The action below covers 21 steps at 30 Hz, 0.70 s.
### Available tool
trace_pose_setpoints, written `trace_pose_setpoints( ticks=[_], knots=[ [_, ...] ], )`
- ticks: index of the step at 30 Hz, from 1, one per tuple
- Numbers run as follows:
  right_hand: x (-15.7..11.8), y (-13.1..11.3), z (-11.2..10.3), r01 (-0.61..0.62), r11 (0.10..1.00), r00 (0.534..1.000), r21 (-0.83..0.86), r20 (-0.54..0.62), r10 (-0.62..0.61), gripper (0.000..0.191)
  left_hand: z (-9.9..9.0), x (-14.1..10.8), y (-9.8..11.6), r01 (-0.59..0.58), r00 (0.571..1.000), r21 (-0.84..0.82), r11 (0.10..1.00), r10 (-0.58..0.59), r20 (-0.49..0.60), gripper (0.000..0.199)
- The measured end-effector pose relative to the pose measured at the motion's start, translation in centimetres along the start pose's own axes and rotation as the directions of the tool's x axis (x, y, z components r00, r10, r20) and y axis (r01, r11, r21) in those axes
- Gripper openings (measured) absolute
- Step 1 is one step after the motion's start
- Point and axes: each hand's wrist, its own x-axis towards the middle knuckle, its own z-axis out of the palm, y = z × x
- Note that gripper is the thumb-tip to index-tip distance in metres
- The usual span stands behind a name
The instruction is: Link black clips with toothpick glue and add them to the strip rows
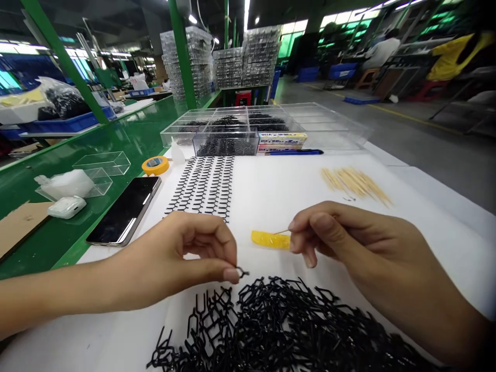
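Observation:
My left hand (194, 253) pinches a small black forked part (243, 271) between thumb and index finger, just above a loose heap of the same black forked parts (294, 325). To the right, my right hand (341, 237) grips a thin wooden toothpick (279, 232), its tip pointing left over a strip of yellow tape (267, 239) on the white table surface. Part of the tape is hidden behind the right fingers. Beyond my left hand, more forked parts lie in neat columns (205, 186).
Several toothpicks (354, 183) lie at right. A clear divided box (321, 121) stands at the back, near small cartons (282, 139) and a blue pen (294, 152). At left are a phone (124, 209), a yellow tape roll (155, 165) and a white earbud case (67, 206).

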Motion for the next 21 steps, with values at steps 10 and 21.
trace_pose_setpoints(
  ticks=[10,21],
  knots=[
    [-1.5,-1.1,1.1,-0.337,0.928,0.894,0.157,0.362,0.263,0.014,2.6,1.7,-0.4,-0.179,0.98,-0.309,0.934,0.142,-0.139,0.006],
    [-2.1,-1.4,1.2,-0.547,0.793,0.793,0.266,0.469,0.389,0.011,3.4,0.7,-1.1,-0.287,0.922,-0.039,0.957,0.265,-0.281,0.006]
  ],
)
